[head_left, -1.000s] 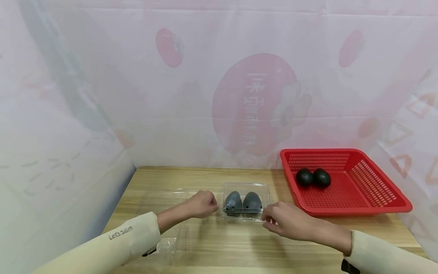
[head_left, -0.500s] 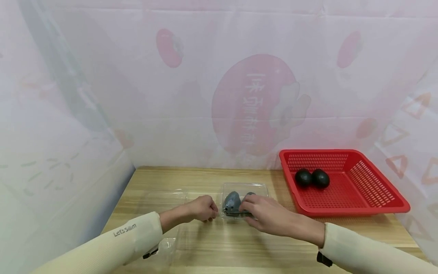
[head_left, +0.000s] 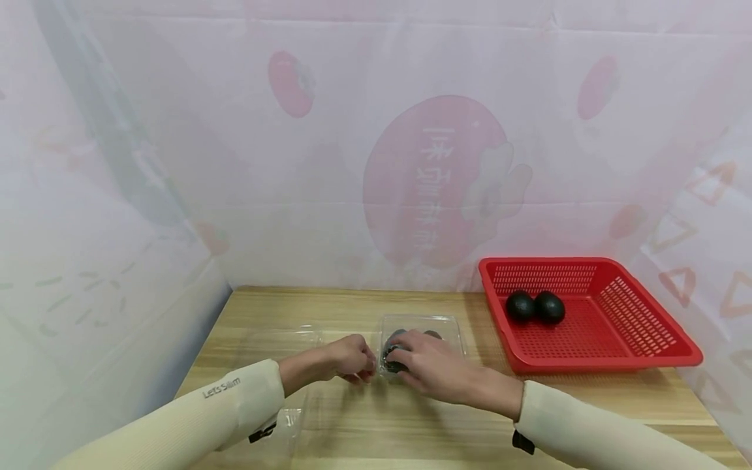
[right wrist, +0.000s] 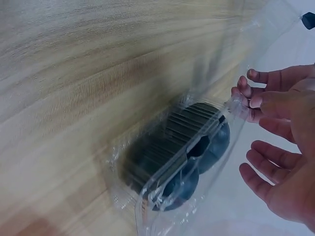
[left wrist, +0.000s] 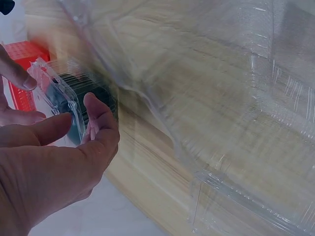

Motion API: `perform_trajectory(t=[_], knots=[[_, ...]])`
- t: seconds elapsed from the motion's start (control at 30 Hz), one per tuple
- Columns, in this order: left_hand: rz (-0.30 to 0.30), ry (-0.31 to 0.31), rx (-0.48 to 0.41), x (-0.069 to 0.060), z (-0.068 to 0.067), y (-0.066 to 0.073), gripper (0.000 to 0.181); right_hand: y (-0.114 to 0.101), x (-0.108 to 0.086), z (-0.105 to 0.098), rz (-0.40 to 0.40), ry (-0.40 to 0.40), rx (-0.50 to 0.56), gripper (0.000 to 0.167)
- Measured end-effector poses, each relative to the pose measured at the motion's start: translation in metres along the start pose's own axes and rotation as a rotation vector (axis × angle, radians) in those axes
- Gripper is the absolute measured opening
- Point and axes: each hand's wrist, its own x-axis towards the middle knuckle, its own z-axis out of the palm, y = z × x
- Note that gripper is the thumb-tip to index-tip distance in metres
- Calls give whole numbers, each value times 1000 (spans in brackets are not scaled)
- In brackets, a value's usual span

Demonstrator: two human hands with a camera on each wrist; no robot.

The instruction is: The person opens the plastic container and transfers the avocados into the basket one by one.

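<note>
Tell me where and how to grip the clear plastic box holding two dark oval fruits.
Probably by the left and right end walls of the clear plastic box, coming from both sides: it sits flat on the wooden table, those ends flanking the paired fruits.

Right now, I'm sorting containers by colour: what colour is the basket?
The basket is red; head view shows best.

Left-side approach to the clear plastic clamshell (head_left: 449, 334) is obstructed by the left hand (head_left: 351, 358); the right hand (head_left: 433, 367) covers its top and front. Far side accessible. A narrow gap separates it from the red plastic basket (head_left: 599, 361), whose raised rim obstructs the right.
</note>
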Motion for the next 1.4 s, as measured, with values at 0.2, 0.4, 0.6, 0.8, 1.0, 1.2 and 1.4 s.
perform_trajectory(t=[0.2,0.4,0.6,0.8,1.0,1.2,1.4], knots=[[-38,-15,-37,1,1,-1,22,-4,7,11,1,-11,-40,21],[-54,-25,-45,3,3,-1,19,-9,8,22,29,-3,-69,14],[-71,-56,-52,4,3,-1,20,-11,9,31,46,50,-107,11],[-79,-57,-48,7,3,-2,18,-12,13,34,46,81,-172,5],[-79,-47,-27,9,3,-3,12,-12,16,34,40,109,-157,4],[-88,-52,-25,11,2,-3,12,-11,15,37,23,139,-91,6],[-89,-45,-17,12,3,-6,15,-10,16,40,1,126,-118,10]])
